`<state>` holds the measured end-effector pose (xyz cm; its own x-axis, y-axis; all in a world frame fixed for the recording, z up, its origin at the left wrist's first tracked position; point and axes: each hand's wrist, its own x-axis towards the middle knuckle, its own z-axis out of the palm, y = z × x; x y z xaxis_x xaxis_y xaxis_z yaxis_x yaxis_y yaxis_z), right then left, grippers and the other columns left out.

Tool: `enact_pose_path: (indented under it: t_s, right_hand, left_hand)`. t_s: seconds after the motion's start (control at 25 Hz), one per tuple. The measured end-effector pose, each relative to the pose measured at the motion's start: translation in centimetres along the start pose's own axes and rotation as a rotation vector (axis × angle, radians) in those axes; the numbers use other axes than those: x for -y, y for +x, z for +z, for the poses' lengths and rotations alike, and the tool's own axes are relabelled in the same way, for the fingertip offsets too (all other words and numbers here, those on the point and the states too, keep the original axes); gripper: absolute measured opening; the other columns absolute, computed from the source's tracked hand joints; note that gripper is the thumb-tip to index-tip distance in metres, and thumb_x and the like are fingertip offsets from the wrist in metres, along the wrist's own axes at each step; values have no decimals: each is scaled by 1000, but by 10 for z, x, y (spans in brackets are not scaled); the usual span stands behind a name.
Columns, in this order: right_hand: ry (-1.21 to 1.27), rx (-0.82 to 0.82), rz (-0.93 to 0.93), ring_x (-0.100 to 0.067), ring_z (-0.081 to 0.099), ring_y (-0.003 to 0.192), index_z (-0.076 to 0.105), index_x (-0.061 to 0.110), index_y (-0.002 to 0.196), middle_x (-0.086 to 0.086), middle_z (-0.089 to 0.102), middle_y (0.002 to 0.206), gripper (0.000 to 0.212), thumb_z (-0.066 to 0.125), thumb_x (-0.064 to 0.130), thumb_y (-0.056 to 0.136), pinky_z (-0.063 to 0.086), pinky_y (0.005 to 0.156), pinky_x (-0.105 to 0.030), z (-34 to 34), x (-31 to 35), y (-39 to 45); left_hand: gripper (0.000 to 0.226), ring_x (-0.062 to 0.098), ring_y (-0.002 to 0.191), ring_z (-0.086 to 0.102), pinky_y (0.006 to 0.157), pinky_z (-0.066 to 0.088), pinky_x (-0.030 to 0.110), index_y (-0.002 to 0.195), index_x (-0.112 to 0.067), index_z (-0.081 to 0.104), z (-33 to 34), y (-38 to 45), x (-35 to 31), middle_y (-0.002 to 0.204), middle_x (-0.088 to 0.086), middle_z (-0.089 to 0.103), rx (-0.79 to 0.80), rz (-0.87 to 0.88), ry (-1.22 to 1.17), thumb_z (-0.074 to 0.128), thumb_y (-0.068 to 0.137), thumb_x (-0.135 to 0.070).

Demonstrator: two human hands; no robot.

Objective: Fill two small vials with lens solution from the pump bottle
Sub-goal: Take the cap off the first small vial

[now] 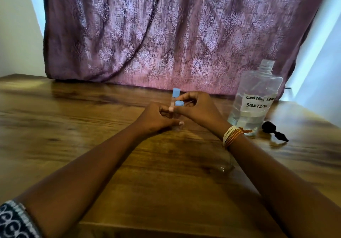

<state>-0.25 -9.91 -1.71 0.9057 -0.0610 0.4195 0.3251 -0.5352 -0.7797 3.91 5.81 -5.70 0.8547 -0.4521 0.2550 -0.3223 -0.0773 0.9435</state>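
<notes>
Two small clear vials with blue caps stand together at the table's middle. The taller-looking far vial (175, 92) shows behind my fingers. My left hand (156, 120) wraps around the near vial's body, which is mostly hidden. My right hand (198, 108) pinches that vial's blue cap (179, 103) from the right. The clear solution bottle (255, 97), labelled "contact lens solution", stands open at the right, about a third full. Its black pump top (275, 131) lies on the table beside it.
A wooden table (114, 141) spans the view, its front edge near my forearms. A purple patterned curtain (166, 34) hangs behind the table. Bangles circle my right wrist (231, 135). A small clear item (224, 168) lies under my right forearm.
</notes>
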Motion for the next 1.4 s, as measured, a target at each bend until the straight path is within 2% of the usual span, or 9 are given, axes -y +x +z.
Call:
enact_pose_path:
  t_s: [0.16, 0.4, 0.6, 0.72, 0.96, 1.12, 1.2, 1.32, 1.4]
  right_hand:
    - [-55, -88, -1, -11, 71, 76, 76, 10, 89, -3, 76, 86, 30, 88, 24, 66, 57, 70, -23, 2, -2, 0]
    - [-34, -7, -59, -19, 70, 78, 74, 6, 92, -10, 75, 90, 25, 84, 15, 72, 58, 74, -29, 0, -2, 1]
    - [11, 133, -130, -27, 70, 84, 73, 8, 99, -19, 74, 96, 22, 76, 4, 78, 58, 81, -29, -10, -1, 1]
    - [-2, 202, -156, -18, 62, 69, 71, 9, 108, -27, 71, 96, 27, 66, -4, 84, 53, 69, -15, -15, -2, 0]
    - [111, 87, -66, 2, 61, 69, 64, 8, 111, -6, 66, 90, 44, 82, 6, 71, 51, 68, -13, -8, -6, -1]
    - [254, 163, -39, -17, 69, 98, 55, 5, 123, -14, 70, 107, 49, 68, -10, 78, 55, 76, -22, -10, -7, 1]
    - [225, 156, -28, -10, 66, 89, 54, 8, 125, -10, 68, 102, 54, 75, -2, 77, 53, 75, -18, -7, -6, 0]
    - [193, 79, -28, -1, 62, 70, 59, 8, 116, -3, 65, 82, 47, 81, 7, 74, 52, 67, -13, -5, -6, -1]
    - [237, 78, -26, -13, 68, 83, 60, 5, 115, -14, 71, 93, 39, 73, -2, 79, 56, 78, -22, -9, -8, 1]
  left_hand:
    - [7, 5, 34, 49, 40, 38, 19, 80, -12, 72, 5, 0, -2, 50, -3, 66, 8, -21, 62, 76, 78, -6]
    - [5, 7, 35, 47, 42, 36, 20, 85, -5, 73, 4, 2, -2, 53, -2, 67, 19, 14, 101, 74, 80, -5]
    - [18, 6, 57, 66, 51, 47, 18, 98, -4, 73, 3, 0, -3, 75, 1, 75, 64, 16, 74, 72, 80, 0]
    - [19, 13, 68, 69, 57, 50, 22, 97, -3, 74, 1, 1, 0, 87, 13, 76, 52, -13, 44, 75, 78, -4]
    - [20, 13, 73, 70, 63, 54, 23, 90, -8, 76, -1, -1, 3, 88, 16, 76, 44, 31, 56, 81, 72, -5]
    - [24, 15, 74, 71, 63, 54, 21, 96, -1, 73, 0, -1, 2, 91, 16, 75, 39, -1, 54, 79, 72, -3]
    - [23, 16, 77, 71, 64, 55, 21, 96, -2, 74, 0, -3, 0, 92, 16, 75, 49, 15, 59, 79, 73, -3]
    - [25, 26, 85, 72, 74, 58, 32, 98, -2, 74, -1, -3, 2, 95, 20, 75, 53, 26, 62, 79, 73, -5]
    - [29, 35, 89, 69, 82, 55, 44, 99, 0, 73, -1, -2, 3, 98, 25, 73, 36, 7, 62, 81, 72, -6]
